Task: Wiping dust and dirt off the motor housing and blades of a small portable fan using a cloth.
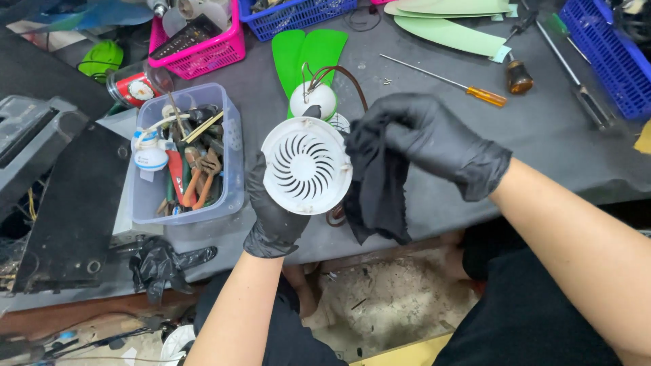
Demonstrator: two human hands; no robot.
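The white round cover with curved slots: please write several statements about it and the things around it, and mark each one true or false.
1. The left hand holds the white round cover from below. True.
2. The right hand holds a black cloth beside the cover. True.
3. Both hands are bare. False: both wear black gloves.
4. The screwdriver with the orange handle lies inside the clear plastic box. False: it lies on the dark table, to the right of the cover; the box holds pliers and other tools.
5. Green fan blades lie on the table beyond the cover. True.
6. The pink basket stands at the near edge of the table. False: it stands at the far side.
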